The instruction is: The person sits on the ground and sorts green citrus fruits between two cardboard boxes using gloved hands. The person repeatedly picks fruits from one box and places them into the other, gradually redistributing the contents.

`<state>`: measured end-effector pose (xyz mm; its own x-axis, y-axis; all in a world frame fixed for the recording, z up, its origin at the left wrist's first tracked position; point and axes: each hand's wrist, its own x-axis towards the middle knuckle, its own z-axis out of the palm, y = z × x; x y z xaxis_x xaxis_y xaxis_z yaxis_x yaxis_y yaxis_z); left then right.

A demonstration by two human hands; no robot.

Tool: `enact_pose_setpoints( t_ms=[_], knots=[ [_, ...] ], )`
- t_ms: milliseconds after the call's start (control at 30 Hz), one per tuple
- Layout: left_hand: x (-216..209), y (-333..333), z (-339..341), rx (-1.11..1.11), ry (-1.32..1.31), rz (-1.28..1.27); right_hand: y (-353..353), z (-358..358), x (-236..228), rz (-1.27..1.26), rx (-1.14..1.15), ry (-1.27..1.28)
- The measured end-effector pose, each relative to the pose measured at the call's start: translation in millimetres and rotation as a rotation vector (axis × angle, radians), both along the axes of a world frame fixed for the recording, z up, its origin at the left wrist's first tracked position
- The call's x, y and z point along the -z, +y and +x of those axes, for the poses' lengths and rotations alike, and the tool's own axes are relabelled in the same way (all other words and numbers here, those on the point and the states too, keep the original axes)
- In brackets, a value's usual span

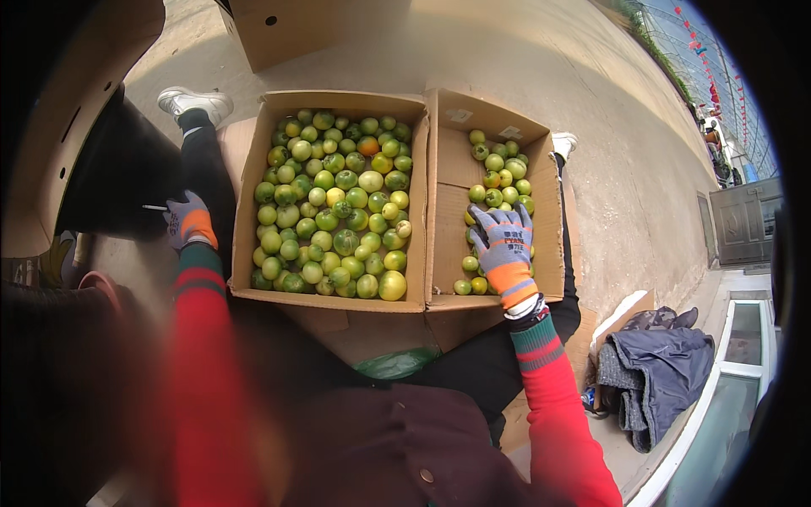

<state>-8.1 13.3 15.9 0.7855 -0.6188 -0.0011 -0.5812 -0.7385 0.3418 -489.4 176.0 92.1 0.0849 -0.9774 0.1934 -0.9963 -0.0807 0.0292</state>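
In the left cardboard box lies a layer of green and yellowish tomatoes, one of them orange. The right cardboard box stands against it and holds fewer small tomatoes, mostly along its right side. Over these, my right hand reaches down in a grey and orange glove, fingers apart, touching or just above the fruit; its palm side is hidden. Outside the left box, my left hand, gloved alike, is closed around a thin white stick that juts out from its fingers.
My legs stretch out on both sides of the boxes, ending in white shoes. Another cardboard box stands beyond. A dark bin is at the left, a green plastic bag before me, and dark clothing at the right.
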Motion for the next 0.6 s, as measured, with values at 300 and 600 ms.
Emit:
enact_pose_setpoints(
  t_ms=[300, 600],
  knots=[
    [19, -6, 19, 0.031, 0.022, -0.047, -27, 153, 1, 0.426, -0.357, 0.215],
    [38, -11, 23, 0.054, -0.002, -0.111, -25, 145, -30, 0.353, -0.213, 0.029]
  ],
)
